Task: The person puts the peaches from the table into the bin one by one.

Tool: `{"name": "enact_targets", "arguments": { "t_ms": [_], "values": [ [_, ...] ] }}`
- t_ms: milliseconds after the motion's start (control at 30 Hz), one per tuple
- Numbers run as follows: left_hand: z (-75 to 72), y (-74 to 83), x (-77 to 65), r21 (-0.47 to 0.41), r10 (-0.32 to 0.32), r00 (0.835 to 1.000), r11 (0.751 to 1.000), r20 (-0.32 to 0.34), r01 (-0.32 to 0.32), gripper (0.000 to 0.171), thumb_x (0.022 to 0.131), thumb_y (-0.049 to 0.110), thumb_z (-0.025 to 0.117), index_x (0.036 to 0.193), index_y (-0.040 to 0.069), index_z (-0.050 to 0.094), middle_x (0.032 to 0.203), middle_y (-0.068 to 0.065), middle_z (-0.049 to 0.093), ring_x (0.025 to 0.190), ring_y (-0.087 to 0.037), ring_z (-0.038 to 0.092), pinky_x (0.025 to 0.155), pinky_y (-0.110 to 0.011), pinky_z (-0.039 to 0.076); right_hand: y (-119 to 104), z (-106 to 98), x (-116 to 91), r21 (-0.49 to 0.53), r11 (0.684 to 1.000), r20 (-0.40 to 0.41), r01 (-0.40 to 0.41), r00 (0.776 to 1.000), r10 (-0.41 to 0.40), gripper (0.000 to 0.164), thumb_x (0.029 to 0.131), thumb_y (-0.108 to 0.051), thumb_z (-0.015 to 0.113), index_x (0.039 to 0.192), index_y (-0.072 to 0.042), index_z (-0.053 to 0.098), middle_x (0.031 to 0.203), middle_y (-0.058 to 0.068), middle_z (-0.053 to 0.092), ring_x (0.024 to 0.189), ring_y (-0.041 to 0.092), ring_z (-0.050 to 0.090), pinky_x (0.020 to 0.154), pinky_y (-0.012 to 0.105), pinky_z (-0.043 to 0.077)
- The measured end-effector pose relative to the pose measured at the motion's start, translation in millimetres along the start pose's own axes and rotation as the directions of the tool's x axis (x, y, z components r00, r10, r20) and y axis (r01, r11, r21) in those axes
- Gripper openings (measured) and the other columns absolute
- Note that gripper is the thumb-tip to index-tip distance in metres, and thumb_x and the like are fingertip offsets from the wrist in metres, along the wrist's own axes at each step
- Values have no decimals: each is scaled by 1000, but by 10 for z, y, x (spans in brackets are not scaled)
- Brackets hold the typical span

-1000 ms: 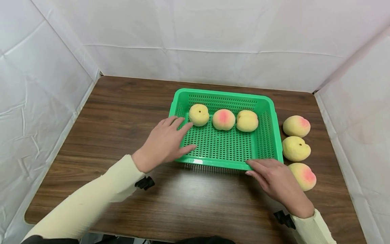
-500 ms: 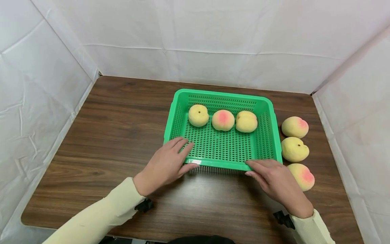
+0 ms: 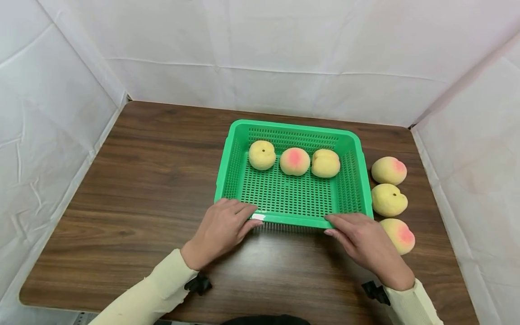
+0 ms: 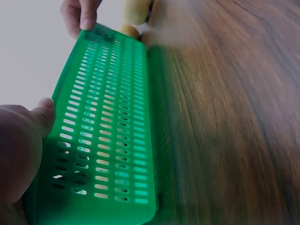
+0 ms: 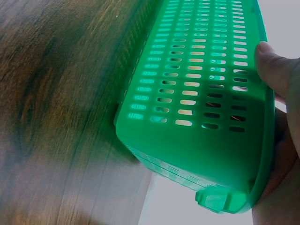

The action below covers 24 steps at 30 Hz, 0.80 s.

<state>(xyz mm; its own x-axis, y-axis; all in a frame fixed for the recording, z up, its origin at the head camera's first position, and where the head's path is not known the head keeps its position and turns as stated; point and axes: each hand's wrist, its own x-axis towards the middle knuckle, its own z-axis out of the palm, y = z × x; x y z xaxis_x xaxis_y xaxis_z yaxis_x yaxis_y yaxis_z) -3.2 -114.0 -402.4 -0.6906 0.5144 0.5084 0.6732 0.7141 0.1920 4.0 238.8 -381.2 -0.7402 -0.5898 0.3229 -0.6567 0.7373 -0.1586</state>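
Note:
A green perforated plastic basket sits on the table, with a row of three peaches inside: one at the left, a pink-blushed one in the middle and another at the right. My left hand grips the basket's front rim near its left corner, fingers over the edge and thumb on the outer wall. At the front right corner, my right hand holds the same rim. The right wrist view shows that thumb against the basket's outside; its fingers are mostly hidden behind the rim.
Three more peaches line the table right of the basket: a far one, a middle one and a near one, partly behind my right hand. White sheeting encloses the dark wooden table at the back and sides.
My left hand has come down from over the basket's left side to its front rim and now grips it. The right hand keeps its hold; basket and peaches stay in place.

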Motion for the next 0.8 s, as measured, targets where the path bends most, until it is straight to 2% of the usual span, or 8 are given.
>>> {"name": "enact_targets", "arguments": {
  "t_ms": [100,300,533,800],
  "values": [
    [26,6,-11,-20,-11,999,1000,-37,10,26,88,37,81,97,13,74,87,3,77,79,-15,73,68,-32,51,-7,0,-1,-11,1000,4,-4,1000,4,35,103,-40,63,118,-12,77,105,5,80,94,25,77,81,46,61],
    [35,8,-27,-54,-24,997,998,-75,20,26,90,38,78,92,13,72,81,4,74,74,-14,70,67,-31,49,-7,-5,9,-18,1000,19,-18,1000,19,32,99,-36,70,119,-11,77,107,6,80,96,27,76,82,47,61],
    [39,11,-35,-73,-40,997,997,-69,35,26,90,38,78,88,13,71,79,5,73,72,-13,68,65,-30,46,0,-4,9,-1,1000,29,-22,999,22,33,96,-33,74,120,-10,76,108,7,80,96,27,76,81,46,61],
    [25,11,-16,-81,-49,997,996,-55,44,26,90,39,78,92,14,74,83,4,76,73,-14,69,65,-30,46,-2,-32,23,23,1000,10,7,1000,-7,34,101,-37,68,119,-9,76,110,6,79,99,27,76,84,46,60]
  ]
}}
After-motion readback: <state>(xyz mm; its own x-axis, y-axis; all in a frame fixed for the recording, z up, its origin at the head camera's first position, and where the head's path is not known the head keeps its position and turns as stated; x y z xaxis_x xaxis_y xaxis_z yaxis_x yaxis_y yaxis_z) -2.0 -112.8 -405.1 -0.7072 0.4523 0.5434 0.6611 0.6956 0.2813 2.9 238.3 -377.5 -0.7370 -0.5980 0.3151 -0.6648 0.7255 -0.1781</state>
